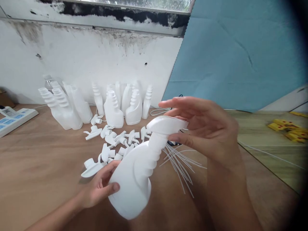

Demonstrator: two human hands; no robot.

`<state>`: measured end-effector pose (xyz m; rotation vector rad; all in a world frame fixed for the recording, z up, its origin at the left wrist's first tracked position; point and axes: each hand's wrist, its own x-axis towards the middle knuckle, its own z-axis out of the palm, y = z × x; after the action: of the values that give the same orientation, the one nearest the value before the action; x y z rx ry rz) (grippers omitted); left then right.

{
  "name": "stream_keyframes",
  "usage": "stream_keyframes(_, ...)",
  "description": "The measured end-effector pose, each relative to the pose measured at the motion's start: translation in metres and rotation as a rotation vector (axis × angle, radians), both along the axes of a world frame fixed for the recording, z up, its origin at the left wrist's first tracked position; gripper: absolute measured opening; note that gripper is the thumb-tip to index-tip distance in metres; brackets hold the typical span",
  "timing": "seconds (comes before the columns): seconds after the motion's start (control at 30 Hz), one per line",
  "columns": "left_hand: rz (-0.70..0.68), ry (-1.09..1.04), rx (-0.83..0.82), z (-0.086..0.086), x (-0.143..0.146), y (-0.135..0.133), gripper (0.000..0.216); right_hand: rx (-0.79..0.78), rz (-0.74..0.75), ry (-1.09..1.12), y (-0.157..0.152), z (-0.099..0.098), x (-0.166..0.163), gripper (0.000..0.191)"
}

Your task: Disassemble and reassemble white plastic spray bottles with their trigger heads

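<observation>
**Spray bottle held tilted over the counter**

A stained white wall [84, 54] ran behind everything, with a big blue sheet [240, 54] leaning against it on the right. Below lay the brown counter [36, 166], which took up most of what I could see.

Along the wall stood a row of empty white bottles [113, 109], upright and uncapped, some touching each other. In front of them, raised off the counter and tipped with its neck to the upper right, was the spray bottle [134, 179].

The left hand [101, 186] was clamped on the bottle's lower body, thumb across the front and fingers around the far side. The right hand [207, 131] was closed loosely about the trigger head [166, 125] seated on the neck, fingers stretched over its top and the thumb beneath its back end.

A white power strip [14, 118] sat at the far left edge. Between the row and the held bottle lay a scatter of loose trigger heads [113, 141]. Just to their right, partly behind the right hand, thin white dip tubes [180, 166] fanned out across the counter. Well apart, at the far right, lay a few small yellow pieces [288, 128].
</observation>
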<state>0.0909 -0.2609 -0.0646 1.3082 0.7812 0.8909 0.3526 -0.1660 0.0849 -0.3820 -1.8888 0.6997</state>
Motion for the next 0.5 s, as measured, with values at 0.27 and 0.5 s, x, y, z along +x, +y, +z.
stream_keyframes(0.27, 0.043, -0.144, -0.119, -0.016, -0.003, -0.006, 0.057, -0.416, 0.058, 0.108, 0.016, -0.022, -0.026, 0.050)
stream_keyframes(0.5, 0.031, -0.253, -0.167, -0.020, -0.001, -0.005, 0.055, -0.703, 0.419, 0.155, 0.017, -0.039, -0.041, 0.050)
